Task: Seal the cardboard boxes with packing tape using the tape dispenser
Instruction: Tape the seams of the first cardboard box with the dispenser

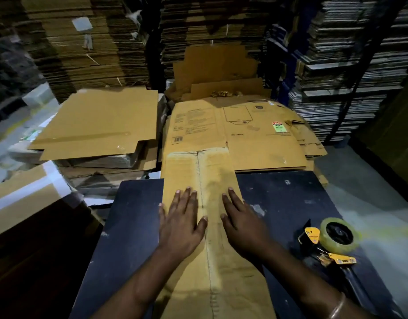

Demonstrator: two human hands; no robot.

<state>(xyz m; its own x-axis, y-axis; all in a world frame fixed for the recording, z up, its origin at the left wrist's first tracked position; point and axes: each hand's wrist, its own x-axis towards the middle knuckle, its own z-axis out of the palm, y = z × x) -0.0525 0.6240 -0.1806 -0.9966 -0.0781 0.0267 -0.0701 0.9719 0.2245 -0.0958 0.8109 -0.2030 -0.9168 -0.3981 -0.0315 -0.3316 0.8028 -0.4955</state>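
Head view: our flat, open left hand [182, 223] and right hand [241, 224] press the light, stiff flattened cardboard box [212, 180] beside its seam; we'd judge the tape dispenser [329, 241] best gripped by its handle.

Left hand [181, 223] and right hand [241, 226] lie flat, palms down, fingers [231, 199] spread.

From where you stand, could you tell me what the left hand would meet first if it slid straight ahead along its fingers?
Probably nothing soon: the left hand lies flat on the flattened box, and bare cardboard runs ahead until the printed carton beyond.
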